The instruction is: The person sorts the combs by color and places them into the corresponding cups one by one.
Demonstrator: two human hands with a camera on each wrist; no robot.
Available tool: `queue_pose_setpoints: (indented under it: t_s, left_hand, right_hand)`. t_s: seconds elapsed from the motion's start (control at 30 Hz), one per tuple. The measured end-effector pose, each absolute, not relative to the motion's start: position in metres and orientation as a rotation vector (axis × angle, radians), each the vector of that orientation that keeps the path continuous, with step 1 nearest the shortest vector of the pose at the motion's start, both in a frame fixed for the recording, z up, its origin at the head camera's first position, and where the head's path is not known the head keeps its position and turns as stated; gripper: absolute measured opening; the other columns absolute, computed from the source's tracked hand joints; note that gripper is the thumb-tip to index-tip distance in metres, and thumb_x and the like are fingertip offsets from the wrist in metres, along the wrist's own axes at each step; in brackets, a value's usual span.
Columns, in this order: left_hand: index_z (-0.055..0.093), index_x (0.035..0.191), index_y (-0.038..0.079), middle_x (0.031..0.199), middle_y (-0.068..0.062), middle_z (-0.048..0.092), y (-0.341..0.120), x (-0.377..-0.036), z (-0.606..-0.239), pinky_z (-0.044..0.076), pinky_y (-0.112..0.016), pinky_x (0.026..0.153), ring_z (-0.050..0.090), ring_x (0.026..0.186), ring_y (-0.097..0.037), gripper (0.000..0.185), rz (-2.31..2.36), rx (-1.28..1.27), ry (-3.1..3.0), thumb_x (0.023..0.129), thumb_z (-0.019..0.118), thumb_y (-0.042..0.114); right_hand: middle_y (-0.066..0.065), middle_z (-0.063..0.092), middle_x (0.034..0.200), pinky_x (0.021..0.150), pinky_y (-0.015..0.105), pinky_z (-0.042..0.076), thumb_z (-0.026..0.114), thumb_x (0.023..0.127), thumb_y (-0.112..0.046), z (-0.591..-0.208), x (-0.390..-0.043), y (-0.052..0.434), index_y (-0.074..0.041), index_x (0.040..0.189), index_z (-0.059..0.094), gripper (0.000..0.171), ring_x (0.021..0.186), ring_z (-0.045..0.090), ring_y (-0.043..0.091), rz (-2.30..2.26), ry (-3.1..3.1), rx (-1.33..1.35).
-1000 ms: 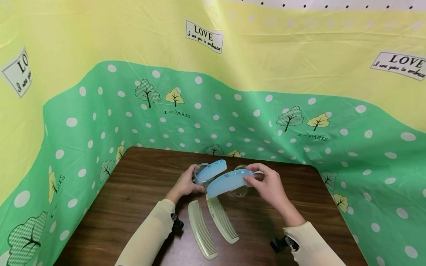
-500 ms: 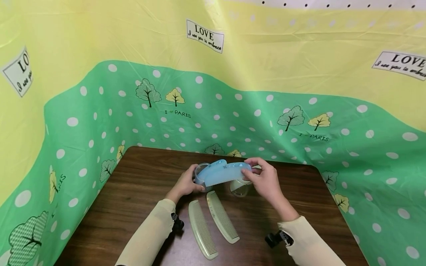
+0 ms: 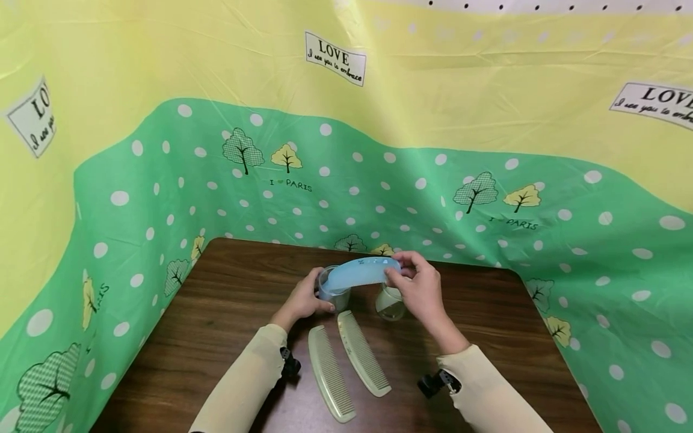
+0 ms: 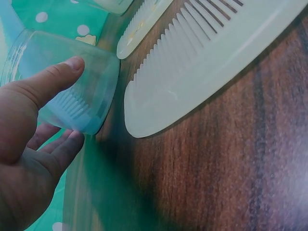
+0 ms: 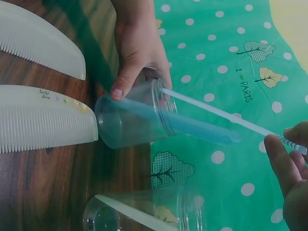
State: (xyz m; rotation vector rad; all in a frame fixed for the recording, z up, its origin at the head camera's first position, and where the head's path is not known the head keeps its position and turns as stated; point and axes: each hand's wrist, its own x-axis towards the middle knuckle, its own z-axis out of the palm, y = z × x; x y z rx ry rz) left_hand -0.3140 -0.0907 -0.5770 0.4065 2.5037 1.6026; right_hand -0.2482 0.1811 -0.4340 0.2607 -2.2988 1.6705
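Observation:
My left hand (image 3: 310,296) grips a clear plastic cup (image 3: 331,291) that stands on the brown table (image 3: 227,300), with a light blue comb (image 5: 202,130) standing inside it. The thumb (image 4: 45,89) presses the cup wall (image 4: 94,77). A second light blue comb (image 3: 360,272) is pinched by its right end in my right hand (image 3: 394,275), and its left end reaches the cup's mouth (image 5: 161,96). In the right wrist view this comb (image 5: 216,113) shows edge-on as a thin line.
A second clear cup (image 3: 390,304) stands under my right hand with a pale comb (image 5: 130,209) in it. Two cream combs (image 3: 330,373) (image 3: 364,353) lie side by side on the table near me. Green and yellow dotted sheeting (image 3: 487,198) walls the table's far, left and right sides.
My right hand has lifted the blue comb up and to the left, from in front of the two cups to the mouth of the left cup. The left hand has kept its grip.

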Motion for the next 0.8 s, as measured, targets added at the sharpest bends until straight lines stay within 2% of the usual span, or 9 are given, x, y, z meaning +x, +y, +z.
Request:
queue_pose_setpoints:
  t_s: [0.2, 0.43, 0.53, 0.7, 0.8]
  left_hand:
    - [0.036, 0.155, 0.01, 0.151, -0.017, 0.049, -0.09, -0.315, -0.579, 0.052, -0.049, 0.104, 0.052, 0.138, -0.036, 0.099, 1.61, 0.397, 2.498, 0.074, 0.093, 0.008]
    - [0.038, 0.151, 0.011, 0.149, -0.017, 0.05, -0.091, -0.313, -0.578, 0.052, -0.048, 0.103, 0.052, 0.137, -0.036, 0.095, 1.588, 0.417, 2.508, 0.074, 0.093, 0.009]
    - [0.036, 0.151, 0.013, 0.148, -0.016, 0.05, -0.091, -0.313, -0.577, 0.052, -0.048, 0.104, 0.053, 0.136, -0.034, 0.095, 1.584, 0.425, 2.516, 0.075, 0.093, 0.009]
    - [0.027, 0.158, 0.014, 0.152, -0.016, 0.046, -0.091, -0.313, -0.575, 0.051, -0.05, 0.104, 0.051, 0.135, -0.033, 0.106, 1.568, 0.453, 2.539, 0.075, 0.093, 0.009]
    - [0.027, 0.159, 0.013, 0.153, -0.015, 0.046, -0.09, -0.314, -0.575, 0.049, -0.051, 0.105, 0.051, 0.135, -0.033, 0.108, 1.53, 0.487, 2.575, 0.074, 0.093, 0.01]
  right_hand:
    - [0.02, 0.067, 0.103, 0.065, 0.023, 0.06, 0.079, 0.089, -0.004, -0.439, -0.253, 0.178, 0.0, 0.113, 0.07, 0.026, 0.077, 0.068, 0.007, 1.599, -2.335, 0.226]
    - [0.02, 0.065, 0.101, 0.064, 0.027, 0.061, 0.077, 0.089, 0.001, -0.447, -0.256, 0.172, 0.003, 0.112, 0.068, 0.026, 0.074, 0.069, 0.008, 1.653, -2.338, 0.217]
    - [0.018, 0.064, 0.1, 0.063, 0.031, 0.062, 0.077, 0.089, 0.0, -0.449, -0.258, 0.167, 0.002, 0.112, 0.068, 0.025, 0.073, 0.069, 0.009, 1.645, -2.338, 0.207]
    - [0.017, 0.066, 0.097, 0.064, 0.043, 0.062, 0.079, 0.089, -0.003, -0.452, -0.262, 0.159, -0.001, 0.111, 0.07, 0.024, 0.072, 0.069, 0.014, 1.605, -2.354, 0.192]
    - [0.016, 0.067, 0.096, 0.062, 0.037, 0.061, 0.08, 0.088, -0.005, -0.455, -0.264, 0.156, -0.003, 0.11, 0.071, 0.024, 0.071, 0.069, 0.016, 1.585, -2.368, 0.189]
